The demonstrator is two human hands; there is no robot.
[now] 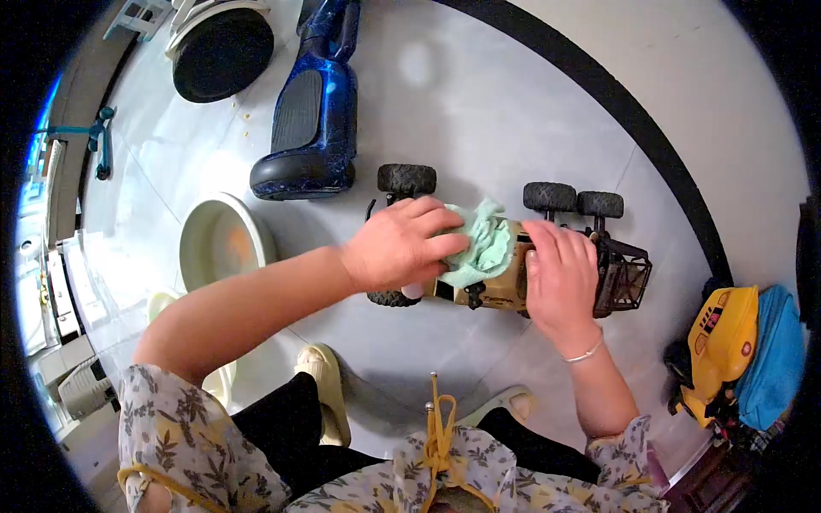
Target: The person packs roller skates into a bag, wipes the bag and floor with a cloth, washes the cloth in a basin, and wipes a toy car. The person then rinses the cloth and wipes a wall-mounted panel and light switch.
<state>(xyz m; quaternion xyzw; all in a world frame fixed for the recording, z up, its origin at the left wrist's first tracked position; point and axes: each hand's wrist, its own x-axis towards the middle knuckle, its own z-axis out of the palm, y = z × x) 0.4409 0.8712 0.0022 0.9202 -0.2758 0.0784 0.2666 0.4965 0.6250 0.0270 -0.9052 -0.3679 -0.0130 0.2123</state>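
Observation:
A tan toy truck [505, 289] with large black wheels stands on the grey floor, its black cage frame at the right end. My left hand [404, 245] presses a crumpled mint-green cloth [486, 248] onto the truck's left part, fingers curled over the cloth. At the truck's right part, my right hand [560, 275] rests with fingers together against the tan body, just right of the cloth. Its fingertips touch the body near the rear wheels. The cloth hides much of the truck's top.
A round pale basin [190, 248] stands at the left. Behind it are a blue hoverboard [316, 111] and a round black-topped object [224, 56]. A yellow toy vehicle [723, 333] and a blue bag [772, 359] lie at the right. My slippered feet are below.

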